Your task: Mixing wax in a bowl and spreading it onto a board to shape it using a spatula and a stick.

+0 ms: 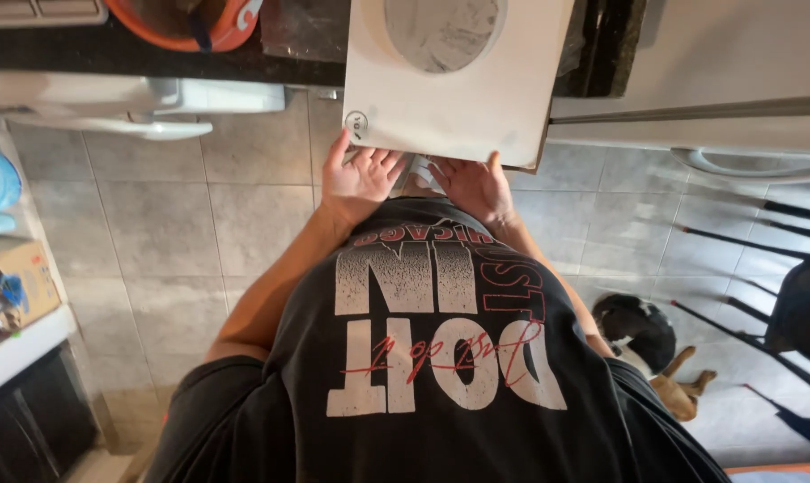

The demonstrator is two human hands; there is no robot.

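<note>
Board: a pale square board (449, 80) with a grey round disc (441, 31) set in its upper part, lying partly on the dark table (154, 54) and jutting out over the tiled floor (154, 224) towards the person.
Left hand: the left hand (360, 174) is spread open, palm up, beneath the board's near left corner; fingertips touch or tuck under the edge, with no closed grip.
Right hand: the right hand (476, 186) is likewise open under the near right part of the edge, thumb up against the rim; it supports rather than clasps.
Board relative to hands: just ahead of and above both hands, its near edge resting on the fingers, the far part out of view.
Doing it well: judging by the overhang, both palms should stay level and well apart, so the board does not tip and the disc stays put.
Around: an orange bowl (190, 22) on the table beyond the left hand; a white appliance (691, 63) beyond the right hand; a dog (646, 344) on the floor, well behind the right hand, near dark chair legs (763, 259).
</note>
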